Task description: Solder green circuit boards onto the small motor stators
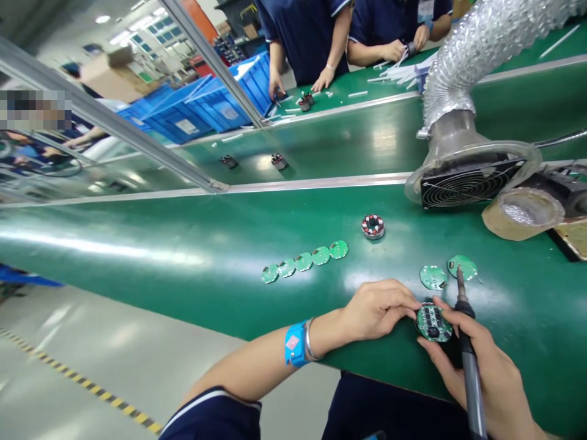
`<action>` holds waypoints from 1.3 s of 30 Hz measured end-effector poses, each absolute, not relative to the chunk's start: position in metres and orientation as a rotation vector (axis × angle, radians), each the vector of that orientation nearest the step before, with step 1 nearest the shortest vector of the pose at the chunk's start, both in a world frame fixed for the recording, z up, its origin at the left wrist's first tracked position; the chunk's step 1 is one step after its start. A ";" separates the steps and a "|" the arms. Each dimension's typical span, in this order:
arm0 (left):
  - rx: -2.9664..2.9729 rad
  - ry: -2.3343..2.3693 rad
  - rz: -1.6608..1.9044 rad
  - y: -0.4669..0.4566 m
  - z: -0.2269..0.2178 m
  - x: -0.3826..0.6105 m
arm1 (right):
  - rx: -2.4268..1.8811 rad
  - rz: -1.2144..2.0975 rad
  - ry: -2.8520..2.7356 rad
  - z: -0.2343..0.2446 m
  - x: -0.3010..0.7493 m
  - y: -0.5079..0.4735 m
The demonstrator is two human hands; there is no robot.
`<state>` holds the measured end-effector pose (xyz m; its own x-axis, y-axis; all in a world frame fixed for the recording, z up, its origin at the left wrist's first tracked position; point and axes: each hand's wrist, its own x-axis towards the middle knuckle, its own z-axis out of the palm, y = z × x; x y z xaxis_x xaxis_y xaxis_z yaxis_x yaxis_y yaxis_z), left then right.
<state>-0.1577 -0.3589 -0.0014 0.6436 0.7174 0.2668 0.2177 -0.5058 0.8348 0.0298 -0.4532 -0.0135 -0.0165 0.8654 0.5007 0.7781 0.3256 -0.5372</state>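
A round green circuit board (435,323) with black components faces up near the table's front edge, with a dark part beneath it mostly hidden. My left hand (380,308) is closed, thumb and fingertips pinched at the board's left edge. My right hand (493,360) steadies the board between thumb and forefinger. A soldering iron (472,373) also lies in the right hand, its tip pointing away over another green board (463,267). Left of that one is a further loose board (433,277). A blue wrist strap (296,344) circles my left wrist.
Several green boards (303,261) lie in a row to the left. A motor stator (373,227) sits behind them. At the right are a fume extraction fan (472,183) with a foil duct (477,55) and a tan cup (523,214). Two co-workers (307,36) work across the line.
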 end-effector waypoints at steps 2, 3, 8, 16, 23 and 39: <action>1.992 0.807 0.840 -0.366 0.003 -0.154 | -1.449 0.165 -1.813 -0.012 0.029 -0.453; 1.936 0.869 0.847 -0.371 0.006 -0.152 | -1.444 0.183 -1.814 -0.011 0.028 -0.453; 1.491 1.181 0.802 -0.394 0.011 -0.141 | -1.421 0.261 -1.821 -0.007 0.028 -0.452; 1.678 1.081 0.947 -0.429 0.015 -0.142 | -1.405 0.262 -1.848 -0.007 0.029 -0.452; 1.705 0.926 0.776 -0.397 0.011 -0.158 | -1.546 0.276 -1.767 -0.005 0.032 -0.455; 1.806 0.745 0.613 -0.370 0.010 -0.153 | -1.589 0.393 -1.620 -0.003 0.038 -0.458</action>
